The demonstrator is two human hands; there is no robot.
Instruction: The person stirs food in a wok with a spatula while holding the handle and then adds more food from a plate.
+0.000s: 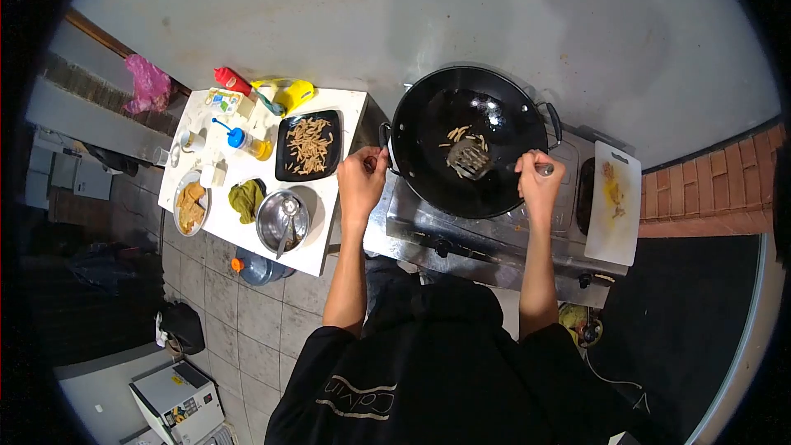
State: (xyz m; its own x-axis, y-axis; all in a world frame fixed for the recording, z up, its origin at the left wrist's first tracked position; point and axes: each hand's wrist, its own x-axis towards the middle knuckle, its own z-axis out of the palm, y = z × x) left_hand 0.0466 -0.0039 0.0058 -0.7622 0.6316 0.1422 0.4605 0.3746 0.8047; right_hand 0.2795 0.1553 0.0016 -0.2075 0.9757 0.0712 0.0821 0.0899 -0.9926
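Observation:
A black two-handled wok (428, 173) sits on the gas stove (412, 218). My left hand (361, 184) is closed at the wok's left handle (385, 135). My right hand (540, 181) is wrapped round the handle of a slotted metal spatula (471, 162), at the wok's right front rim. The spatula's head rests inside the wok, among a few pale brown strips of food (458, 133). Much of the spatula's handle is hidden or hard to make out against the dark wok.
Left, a white table (309, 259) bears a black tray of similar strips (309, 146), a steel bowl with a spoon (283, 221), an oil bottle (249, 143) and a plate of food (190, 208). A stained cutting board (614, 202) lies right of the wok. Below the table stands a water jug (262, 266).

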